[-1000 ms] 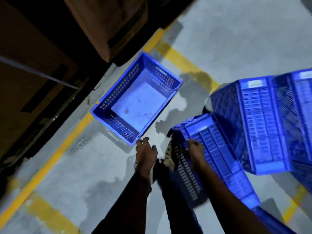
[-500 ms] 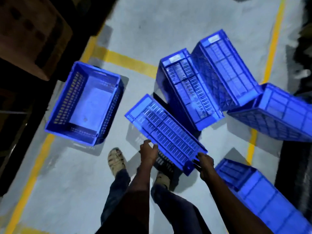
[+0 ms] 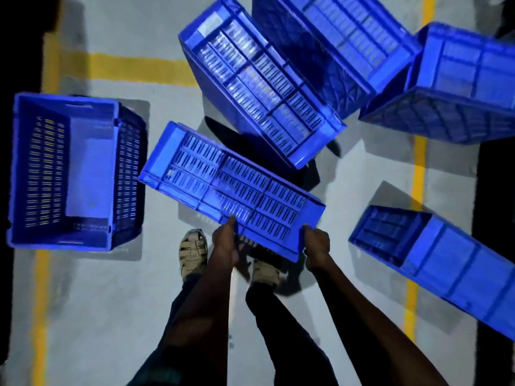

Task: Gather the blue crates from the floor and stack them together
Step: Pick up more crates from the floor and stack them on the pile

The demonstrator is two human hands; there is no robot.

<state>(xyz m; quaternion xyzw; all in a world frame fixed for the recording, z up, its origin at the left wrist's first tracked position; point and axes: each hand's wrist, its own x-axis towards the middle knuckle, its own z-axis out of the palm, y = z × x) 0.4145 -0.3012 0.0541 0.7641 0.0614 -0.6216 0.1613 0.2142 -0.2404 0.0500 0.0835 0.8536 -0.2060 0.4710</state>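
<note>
Holding one blue crate [image 3: 231, 190] in the middle of the frame, I have my left hand [image 3: 224, 243] closed on its near edge and my right hand [image 3: 316, 247] closed on its near right corner; it hangs tilted above the floor [image 3: 97, 316], its slotted side facing me. At the left of the frame one open crate [image 3: 69, 171] stands upright on the floor, and I judge it is the base where the others should go. No crate is inside another yet, as far as I can see, so the stacking is only at its beginning. Four more crates are left: a tipped crate [image 3: 259, 79] in the upper middle, a second tipped crate [image 3: 348, 32] behind it, a third crate [image 3: 459, 84] at the upper right, and a fourth crate [image 3: 434, 260] at the lower right. The upper middle one has a pale label at its top corner, but the writing is too blurred to read.
</note>
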